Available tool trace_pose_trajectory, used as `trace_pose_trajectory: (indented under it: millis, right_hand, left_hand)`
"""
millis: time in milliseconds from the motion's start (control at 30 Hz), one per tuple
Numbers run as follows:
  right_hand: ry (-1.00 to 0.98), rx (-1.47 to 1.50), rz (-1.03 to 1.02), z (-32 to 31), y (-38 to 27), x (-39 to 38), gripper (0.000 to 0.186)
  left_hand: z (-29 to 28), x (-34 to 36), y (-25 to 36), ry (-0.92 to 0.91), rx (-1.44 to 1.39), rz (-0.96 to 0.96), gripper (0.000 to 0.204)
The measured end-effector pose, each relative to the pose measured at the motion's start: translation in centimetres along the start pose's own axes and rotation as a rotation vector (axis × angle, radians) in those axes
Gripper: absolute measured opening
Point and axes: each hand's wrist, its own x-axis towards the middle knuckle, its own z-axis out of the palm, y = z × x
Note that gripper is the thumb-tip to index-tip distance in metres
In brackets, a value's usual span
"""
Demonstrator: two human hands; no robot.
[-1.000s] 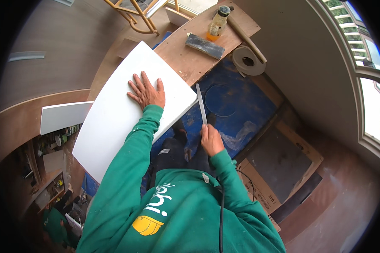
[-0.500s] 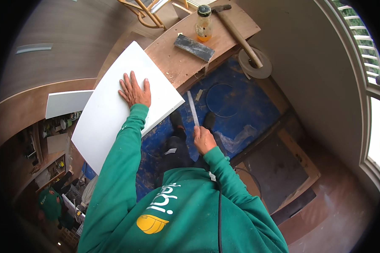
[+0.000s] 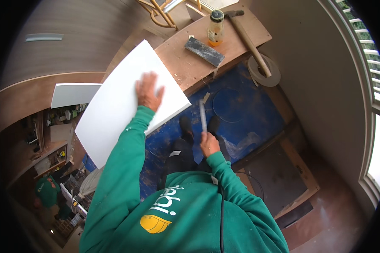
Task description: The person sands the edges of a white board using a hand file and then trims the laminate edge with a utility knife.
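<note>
My left hand [image 3: 148,90] lies flat with spread fingers on a large white board [image 3: 122,101] that rests on the wooden workbench [image 3: 185,67] and sticks out past its edge. My right hand [image 3: 209,144] grips the handle of a long thin metal tool [image 3: 202,116], whose tip points up toward the bench edge, apart from the board. Both arms wear green sleeves. My dark shoes stand on the blue floor covering [image 3: 249,114] below.
On the workbench lie a dark sanding block [image 3: 204,51], a bottle with orange liquid [image 3: 215,26] and a hammer [image 3: 247,38]. A tape roll [image 3: 264,71] sits beside the bench. A second white panel [image 3: 74,95] lies at left. A dark mat [image 3: 278,177] lies at right.
The view has shifted, so bench and board sit higher in the picture. My left hand stays on the white board. My right hand with the thin tool has dropped lower, away from the bench edge.
</note>
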Motion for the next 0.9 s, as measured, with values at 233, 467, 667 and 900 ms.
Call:
trace_pose_trajectory:
  millis: [233,467,667,900]
  right_hand:
    - [0.234,-0.004,0.095,-3.3,7.0,-1.3,0.043]
    - [0.318,0.049,0.202,-0.7,7.8,-5.8,0.045]
    - [0.319,0.171,0.252,3.6,8.2,-8.2,0.048]
    - [0.457,0.266,0.095,6.5,8.9,-8.6,0.046]
  left_hand:
    - [-2.5,-0.4,5.4,-0.233,-0.23,0.392,0.051]
    - [-1.5,2.9,8.1,-0.407,-0.162,0.657,0.016]
    - [1.1,5.2,9.8,-0.225,-0.344,-0.053,0.025]
    - [0.6,1.5,4.3,-0.119,-0.288,0.573,0.032]
